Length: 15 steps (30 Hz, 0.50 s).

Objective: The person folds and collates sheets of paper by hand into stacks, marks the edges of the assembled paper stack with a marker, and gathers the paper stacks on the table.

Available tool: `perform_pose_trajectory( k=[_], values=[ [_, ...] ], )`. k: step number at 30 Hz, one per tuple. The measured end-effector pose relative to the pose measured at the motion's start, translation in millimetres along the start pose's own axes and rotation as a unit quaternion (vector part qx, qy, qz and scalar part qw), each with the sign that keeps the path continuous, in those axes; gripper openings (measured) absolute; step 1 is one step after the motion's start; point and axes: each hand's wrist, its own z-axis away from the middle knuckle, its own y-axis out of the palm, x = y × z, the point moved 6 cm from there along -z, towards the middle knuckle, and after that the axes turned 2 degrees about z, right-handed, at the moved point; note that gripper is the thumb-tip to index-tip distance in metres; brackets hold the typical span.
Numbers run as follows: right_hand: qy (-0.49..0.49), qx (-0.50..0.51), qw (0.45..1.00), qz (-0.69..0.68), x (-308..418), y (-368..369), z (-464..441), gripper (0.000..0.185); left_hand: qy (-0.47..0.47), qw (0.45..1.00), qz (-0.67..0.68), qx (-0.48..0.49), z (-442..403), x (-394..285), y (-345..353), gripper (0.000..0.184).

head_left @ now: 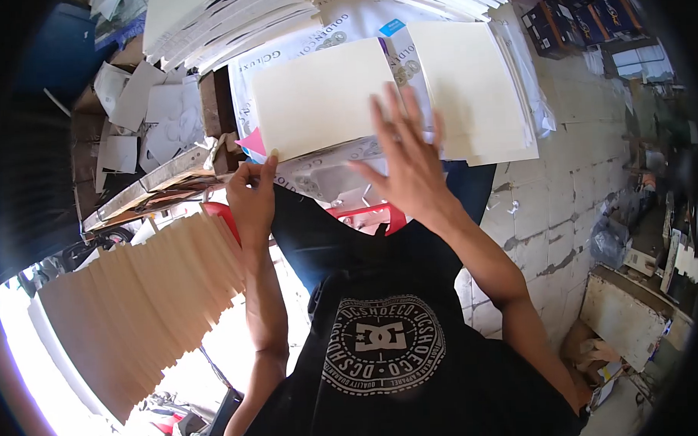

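A cream sheet [322, 100] lies on the table, whose surface is covered with printed wrapping paper [305, 181]. My left hand [252, 194] is at the sheet's lower left corner, thumb and fingers pinched on its edge, beside a small pink piece [252, 141]. Over the sheet's right side is my right hand [408, 158], its fingers spread and slightly blurred; whether it touches the sheet cannot be made out. To the right lies a stack of cream sheets [471, 91].
Tall paper stacks [227, 26] stand along the table's far side. A large stack of tan sheets [144, 302] is at the lower left. A wooden bin [152, 182] holds paper scraps at the left. Dark boxes [588, 17] sit at the upper right.
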Motion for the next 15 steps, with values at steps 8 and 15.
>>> perform_pose_trajectory(
  k=[8, 15],
  values=[
    [-0.158, -0.071, 0.971, -0.166, 71.7, 20.8, -75.5, 0.051, 0.015, 0.983, 0.186, -0.001, 16.7, -31.7, -12.9, 0.036],
    [0.134, -0.267, 0.642, -0.706, 3.5, -83.3, -73.5, 0.029, 0.001, 0.906, 0.417, 0.079, 14.9, -48.6, 23.2, 0.043]
  ],
)
